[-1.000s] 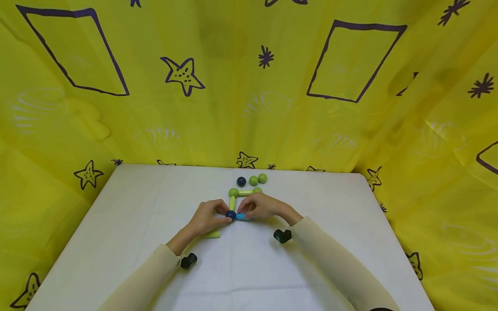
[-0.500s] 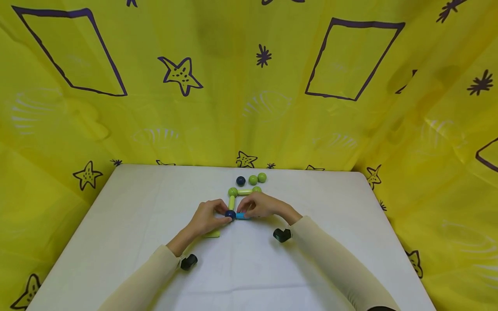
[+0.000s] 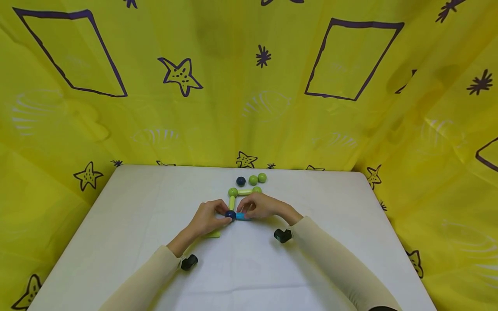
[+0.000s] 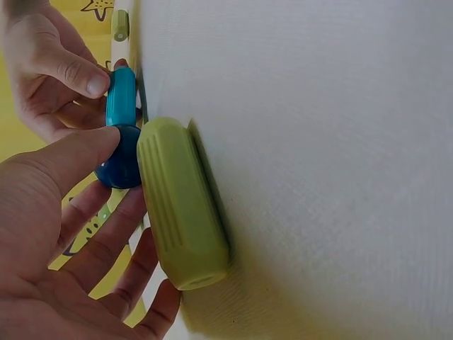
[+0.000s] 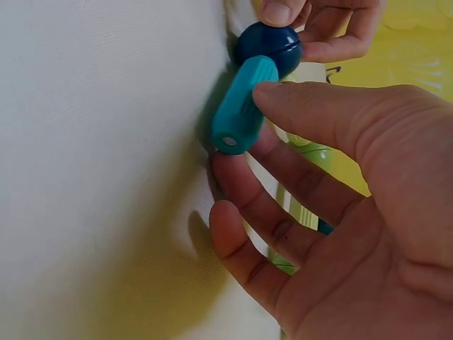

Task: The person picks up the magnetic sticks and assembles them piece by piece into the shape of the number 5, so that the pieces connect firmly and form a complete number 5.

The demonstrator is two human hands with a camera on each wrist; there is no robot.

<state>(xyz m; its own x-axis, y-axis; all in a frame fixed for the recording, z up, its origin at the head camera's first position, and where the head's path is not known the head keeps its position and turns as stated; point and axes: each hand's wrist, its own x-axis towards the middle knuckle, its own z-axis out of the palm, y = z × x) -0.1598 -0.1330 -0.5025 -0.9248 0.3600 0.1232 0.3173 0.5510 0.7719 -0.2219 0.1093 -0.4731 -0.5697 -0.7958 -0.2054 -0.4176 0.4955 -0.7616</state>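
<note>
- On my head view, the left hand (image 3: 206, 219) pinches a dark blue ball (image 3: 231, 215) between thumb and fingers, low over the middle of the worktop (image 3: 249, 263).
- I see the right hand (image 3: 264, 206) pinching a blue rod (image 5: 241, 113); its far end touches the dark blue ball, and its near end faces my right wrist camera.
- A green rod (image 3: 231, 203) runs from the dark blue ball to a green corner ball (image 3: 233, 192); from there a second green rod (image 3: 245, 192) reaches a green end ball (image 3: 257, 189).
- My left wrist view has a loose green rod (image 4: 182, 205) lying beside the left fingers; I can't tell whether they touch it.
- Beyond the joined pieces, I have a spare dark blue ball (image 3: 241, 181) and two green balls (image 3: 253, 180) near the worktop's far edge, with yellow printed cloth (image 3: 225, 34) behind.
</note>
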